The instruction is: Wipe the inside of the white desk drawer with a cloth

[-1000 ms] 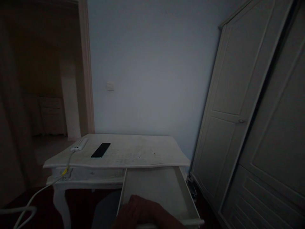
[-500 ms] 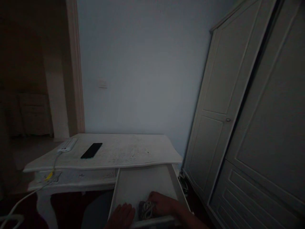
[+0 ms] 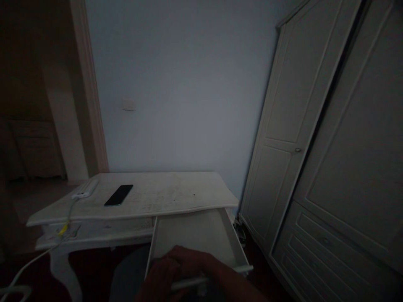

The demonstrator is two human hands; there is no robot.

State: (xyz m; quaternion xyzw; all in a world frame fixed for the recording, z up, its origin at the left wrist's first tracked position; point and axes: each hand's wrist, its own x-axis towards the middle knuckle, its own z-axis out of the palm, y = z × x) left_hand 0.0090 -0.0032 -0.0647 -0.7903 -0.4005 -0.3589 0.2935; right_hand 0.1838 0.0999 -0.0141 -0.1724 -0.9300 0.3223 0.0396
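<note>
My right hand (image 3: 190, 261) reaches in from the right over the front of the pulled-out drawer (image 3: 195, 228), fingers curled towards the left. Against it, at the drawer's front left corner, is my left hand (image 3: 160, 277), its fingers bent and partly covered by the right. The two hands touch or overlap. Whatever lies between them is hidden; the grey bundle with pale cord seen earlier does not show now. The drawer's visible floor is bare and white.
A black phone (image 3: 119, 195) and a white power strip (image 3: 85, 189) lie on the worn white desk (image 3: 163, 188). A pale cable (image 3: 37, 256) hangs off its left side. To the right stands a tall wardrobe (image 3: 283, 126). Dark items (image 3: 240, 233) sit on the floor beside the drawer.
My right hand has moved left, away from where it gripped the grey corded bundle in the drawer, and now meets my left hand. The bundle is out of sight. The view has shifted slightly.
</note>
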